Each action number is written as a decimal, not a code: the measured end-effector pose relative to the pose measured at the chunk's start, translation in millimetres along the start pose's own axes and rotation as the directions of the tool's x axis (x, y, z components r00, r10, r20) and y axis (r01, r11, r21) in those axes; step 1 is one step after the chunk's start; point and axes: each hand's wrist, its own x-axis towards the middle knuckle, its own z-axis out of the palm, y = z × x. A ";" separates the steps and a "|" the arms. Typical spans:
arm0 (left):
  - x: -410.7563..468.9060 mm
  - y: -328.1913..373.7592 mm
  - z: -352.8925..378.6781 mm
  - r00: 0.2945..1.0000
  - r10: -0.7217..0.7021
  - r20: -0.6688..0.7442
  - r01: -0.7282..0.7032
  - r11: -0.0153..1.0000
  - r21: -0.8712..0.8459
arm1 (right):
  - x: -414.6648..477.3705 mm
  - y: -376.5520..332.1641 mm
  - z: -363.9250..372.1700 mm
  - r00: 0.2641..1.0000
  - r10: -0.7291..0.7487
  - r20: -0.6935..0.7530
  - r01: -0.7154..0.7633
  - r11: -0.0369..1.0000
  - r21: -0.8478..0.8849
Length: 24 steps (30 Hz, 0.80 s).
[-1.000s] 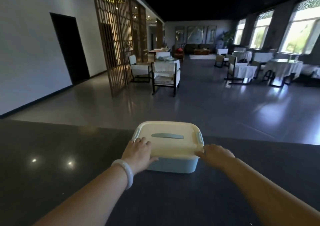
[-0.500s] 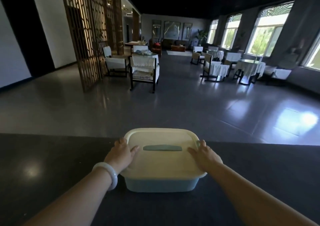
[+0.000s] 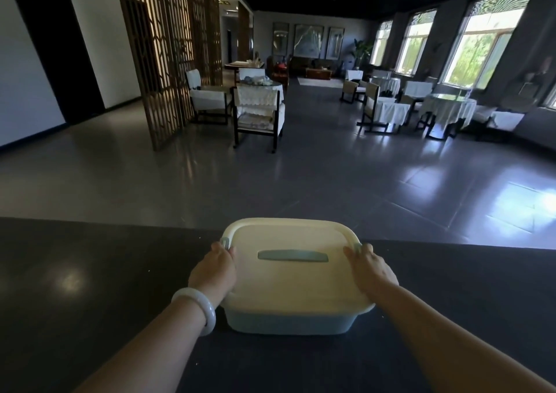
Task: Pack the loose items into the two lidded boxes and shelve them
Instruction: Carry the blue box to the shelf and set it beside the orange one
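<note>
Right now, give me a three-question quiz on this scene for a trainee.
1. True or false: the cream lid is off the pale blue storage box.
2. Which wrist wears the white bangle? A left, B right, C both.
3. Fill in: the left hand and right hand hold the lid at its two ___ edges.
Key: 1 false. 2 A. 3 side.
</note>
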 end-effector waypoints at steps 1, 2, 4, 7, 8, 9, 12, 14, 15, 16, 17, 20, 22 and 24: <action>-6.4 -1.1 -1.7 1.000 0.007 0.008 -0.007 1.000 0.013 | -6.2 3.0 -1.3 1.000 0.003 0.013 -0.003 1.000 0.000; -13.3 -2.0 -3.5 1.000 0.012 0.018 -0.013 1.000 0.021 | -12.5 6.4 -2.6 1.000 0.006 0.022 -0.007 1.000 0.002; -29.2 -5.0 -6.2 0.999 0.026 0.040 -0.027 0.999 0.029 | -27.7 15.0 -4.7 1.000 0.015 0.026 -0.015 1.000 0.011; -62.8 -12.0 -10.4 0.998 0.055 0.042 -0.057 0.998 0.041 | -60.5 31.2 -6.8 1.000 0.018 0.012 -0.019 0.999 0.028; -74.6 -15.0 -11.1 0.997 0.061 0.039 -0.063 0.997 0.040 | -71.4 37.4 -7.7 1.000 0.015 0.007 -0.015 0.999 0.038; -90.9 -18.3 -11.2 0.997 0.061 0.040 -0.063 0.997 0.041 | -86.0 45.5 -9.4 1.000 0.012 0.005 -0.012 0.999 0.043; -140.7 -28.1 -12.9 0.998 0.055 0.036 -0.056 0.998 0.040 | -126.6 71.5 -13.6 1.000 0.002 0.006 -0.002 0.998 0.066; -172.3 -34.9 -13.3 0.997 0.065 0.040 -0.066 0.998 0.016 | -153.2 89.3 -15.0 1.000 0.009 0.001 -0.009 0.996 0.092; -186.4 -37.8 -13.1 0.996 0.080 0.039 -0.080 0.997 0.007 | -166.6 97.2 -16.9 1.000 0.022 0.003 -0.022 0.995 0.100; -201.1 -40.6 -13.3 0.995 0.091 0.038 -0.091 0.996 0.001 | -181.0 104.9 -18.5 0.999 0.035 0.005 -0.035 0.993 0.111; -213.6 -43.9 -12.9 0.995 0.094 0.038 -0.094 0.996 -0.010 | -194.6 112.0 -20.0 0.999 0.044 0.005 -0.044 0.991 0.126; -244.2 -53.3 -10.4 0.996 0.065 0.067 -0.057 0.992 -0.113 | -230.8 132.5 -24.5 0.998 0.062 -0.005 -0.060 0.985 0.165; -260.6 -56.0 -9.9 0.995 0.032 0.090 -0.017 0.986 -0.166 | -248.1 146.4 -27.3 0.997 0.074 -0.013 -0.071 0.985 0.158; -273.0 -54.7 -9.6 0.995 0.016 0.099 0.003 0.983 -0.183 | -259.0 157.7 -29.5 0.997 0.082 -0.016 -0.079 0.987 0.137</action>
